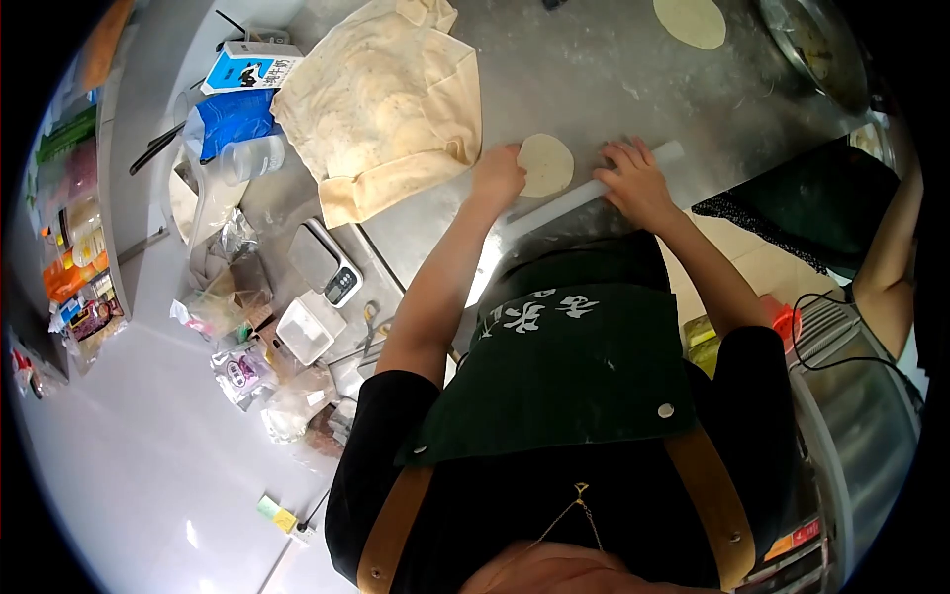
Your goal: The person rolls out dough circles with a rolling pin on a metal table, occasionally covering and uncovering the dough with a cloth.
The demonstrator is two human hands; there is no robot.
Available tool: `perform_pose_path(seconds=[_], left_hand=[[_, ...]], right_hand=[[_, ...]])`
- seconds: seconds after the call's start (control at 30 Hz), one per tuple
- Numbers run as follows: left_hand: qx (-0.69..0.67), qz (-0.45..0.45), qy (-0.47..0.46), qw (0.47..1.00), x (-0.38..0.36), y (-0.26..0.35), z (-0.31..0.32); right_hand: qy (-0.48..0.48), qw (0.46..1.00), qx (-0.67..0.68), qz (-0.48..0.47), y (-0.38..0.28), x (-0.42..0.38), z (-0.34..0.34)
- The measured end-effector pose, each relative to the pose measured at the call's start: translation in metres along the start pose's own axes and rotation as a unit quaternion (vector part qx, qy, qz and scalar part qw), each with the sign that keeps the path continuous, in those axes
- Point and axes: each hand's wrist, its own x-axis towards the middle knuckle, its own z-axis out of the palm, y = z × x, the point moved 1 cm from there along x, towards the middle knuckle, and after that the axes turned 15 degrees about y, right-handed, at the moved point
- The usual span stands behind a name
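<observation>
A round, thin dough wrapper point(546, 165) lies flat on the steel table in front of me. My left hand point(500, 176) is closed at its left edge, fingertips on the dough. A white rolling pin point(554, 210) lies slantwise just below and right of the wrapper. Over its right part is my right hand point(633, 181), fingers bent across the pin and a little apart. To the left, a beige cloth point(396, 109) covers lumpy things that I cannot make out. Another flat dough round point(690, 22) lies at the far right.
A metal bowl point(813, 49) stands at the far right. On the left are a milk carton point(252, 67), a clear plastic cup point(252, 158), a digital scale point(327, 262), a white container point(309, 327) and scissors point(370, 322). Another person's arm point(891, 252) is at the right.
</observation>
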Motion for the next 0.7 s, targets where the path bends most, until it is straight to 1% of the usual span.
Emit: perform_pose_path(seconds=[0.07, 0.17, 0.27, 0.37, 0.47, 0.53, 0.57, 0.63, 0.7], left_hand=[[-0.004, -0.003, 0.001, 1.0, 0.003, -0.011, 0.01], [-0.026, -0.014, -0.011, 1.0, 0.005, -0.021, 0.012], [-0.044, -0.029, -0.023, 0.998, 0.007, -0.023, 0.012], [-0.067, -0.043, -0.024, 0.997, 0.006, -0.02, 0.008], [-0.112, -0.047, -0.008, 0.993, 0.012, -0.019, 0.004], [-0.161, -0.05, 0.015, 0.986, 0.016, -0.023, 0.009], [-0.183, -0.036, 0.019, 0.982, 0.018, -0.026, 0.012], [-0.228, -0.006, 0.027, 0.973, 0.027, -0.026, 0.016], [-0.217, -0.02, 0.008, 0.976, 0.034, -0.024, 0.019]], right_hand=[[0.004, 1.0, -0.002, -0.012, 0.0, 0.015, 0.005], [0.03, 0.999, 0.038, -0.009, 0.0, 0.029, 0.015], [0.059, 0.996, -0.034, 0.062, -0.006, 0.043, 0.036], [0.122, 0.978, -0.121, 0.119, -0.013, 0.051, 0.052], [0.116, 0.982, -0.092, 0.119, -0.018, 0.019, 0.051], [0.114, 0.982, -0.098, 0.114, -0.017, 0.015, 0.052], [0.112, 0.982, -0.1, 0.115, -0.019, 0.011, 0.054], [0.087, 0.98, -0.123, 0.13, -0.015, 0.043, 0.058], [0.078, 0.978, -0.136, 0.139, -0.016, 0.052, 0.059]])
